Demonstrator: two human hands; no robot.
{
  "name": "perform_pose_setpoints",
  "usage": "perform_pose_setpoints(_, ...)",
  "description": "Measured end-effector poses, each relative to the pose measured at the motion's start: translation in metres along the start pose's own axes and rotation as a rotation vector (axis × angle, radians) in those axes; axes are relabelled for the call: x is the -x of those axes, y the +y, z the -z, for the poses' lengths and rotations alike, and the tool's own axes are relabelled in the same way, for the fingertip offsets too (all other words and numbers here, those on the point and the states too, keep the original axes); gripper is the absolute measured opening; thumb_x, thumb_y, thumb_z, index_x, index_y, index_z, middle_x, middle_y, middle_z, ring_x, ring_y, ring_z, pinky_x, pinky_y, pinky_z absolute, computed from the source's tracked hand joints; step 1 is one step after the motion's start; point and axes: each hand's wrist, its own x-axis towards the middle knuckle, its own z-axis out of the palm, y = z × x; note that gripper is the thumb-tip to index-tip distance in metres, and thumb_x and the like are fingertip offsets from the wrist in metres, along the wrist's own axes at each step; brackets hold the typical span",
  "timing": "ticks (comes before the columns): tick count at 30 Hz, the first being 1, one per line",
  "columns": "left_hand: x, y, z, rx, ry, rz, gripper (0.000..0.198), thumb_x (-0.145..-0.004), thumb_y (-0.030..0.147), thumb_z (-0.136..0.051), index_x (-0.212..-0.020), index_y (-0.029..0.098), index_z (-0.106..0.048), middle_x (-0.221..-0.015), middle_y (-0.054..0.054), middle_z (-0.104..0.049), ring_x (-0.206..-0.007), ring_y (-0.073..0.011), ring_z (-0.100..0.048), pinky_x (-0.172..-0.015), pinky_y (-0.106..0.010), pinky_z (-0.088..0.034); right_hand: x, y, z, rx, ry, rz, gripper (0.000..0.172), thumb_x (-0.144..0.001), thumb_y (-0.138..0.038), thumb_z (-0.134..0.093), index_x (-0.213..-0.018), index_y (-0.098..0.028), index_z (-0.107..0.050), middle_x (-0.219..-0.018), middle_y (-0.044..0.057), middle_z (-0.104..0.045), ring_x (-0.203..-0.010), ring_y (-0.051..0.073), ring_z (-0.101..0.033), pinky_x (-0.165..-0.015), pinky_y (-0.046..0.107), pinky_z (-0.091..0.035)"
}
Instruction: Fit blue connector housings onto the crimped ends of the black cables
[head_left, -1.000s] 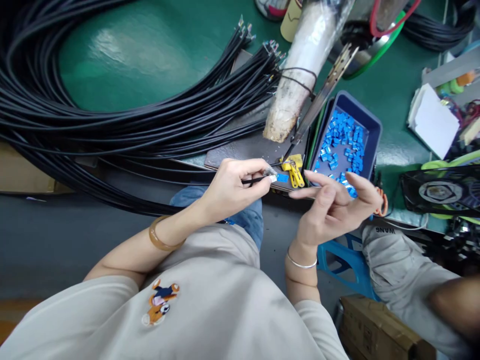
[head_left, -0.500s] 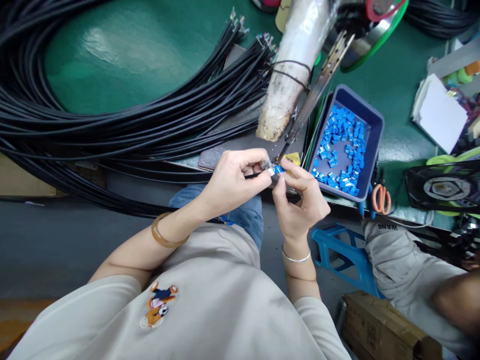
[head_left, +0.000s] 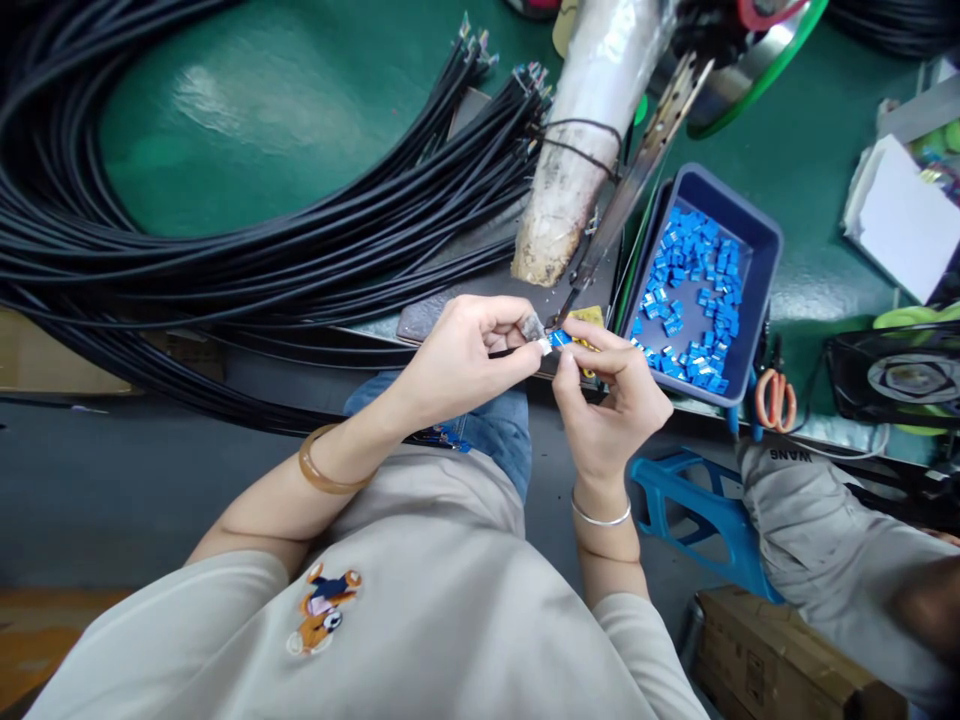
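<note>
My left hand (head_left: 480, 350) pinches the end of a black cable, whose pale wire tips show at the fingertips. Against those tips is a small blue connector (head_left: 559, 340), and my right hand (head_left: 607, 390) has its thumb and fingers closed on it. A soldering iron (head_left: 604, 240) points down to the connector, its tip just above it, between my hands. Behind my right fingers lies a yellow piece (head_left: 589, 316). To the right, a dark blue tray (head_left: 766, 240) contains several blue connectors (head_left: 694, 240).
A thick bundle of black cables (head_left: 300, 240) curves across the left of the green table (head_left: 300, 110). A pale duct (head_left: 574, 150) hangs over the work spot. Orange-handled scissors (head_left: 775, 400), a fan (head_left: 911, 378) and a seated person's leg (head_left: 817, 520) are at the right.
The view has shifted slightly, so the tray, scissors and stool appear farther right. My right hand sits slightly farther right and lower; both hands keep their pinches.
</note>
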Motion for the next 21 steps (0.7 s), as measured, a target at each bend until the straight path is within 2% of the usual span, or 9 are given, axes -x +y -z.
perform_pose_setpoints(7,0.0018,0.0006,0.0022,-0.026,-0.046,-0.002,0.018,-0.077,0.013,-0.064,-0.062,0.014,-0.053,-0.057,0.005,-0.04,-0.051,-0.0038,-0.033,-0.044,-0.018,-0.026,-0.0019,-0.0026,0.0023,-0.015,-0.009,-0.055,0.007,-0.088,-0.015,-0.066,-0.09,-0.022,-0.064,-0.102,0.002,-0.077,-0.094,0.016,-0.075,-0.071,0.027,-0.063)
perform_pose_setpoints(14,0.0033,-0.0012,0.0031,-0.03,-0.068,-0.003,0.016,-0.077,0.011,-0.06,-0.063,0.014,-0.053,-0.058,0.004,-0.037,-0.052,-0.0043,-0.03,-0.045,-0.02,-0.022,-0.0009,-0.0017,0.0025,0.027,0.002,0.045,0.014,-0.086,-0.01,-0.067,-0.092,-0.022,-0.064,-0.102,0.003,-0.077,-0.093,0.016,-0.076,-0.078,0.03,-0.065)
perform_pose_setpoints(21,-0.0004,0.0003,0.0,-0.066,-0.027,0.0,0.018,-0.076,0.011,-0.057,-0.061,0.016,-0.047,-0.054,0.006,-0.031,-0.049,-0.0039,-0.023,-0.044,-0.022,-0.016,-0.0013,-0.0014,0.001,0.022,-0.004,0.041,0.015,-0.085,-0.011,-0.068,-0.093,-0.022,-0.063,-0.108,0.003,-0.077,-0.098,0.017,-0.075,-0.078,0.029,-0.065)
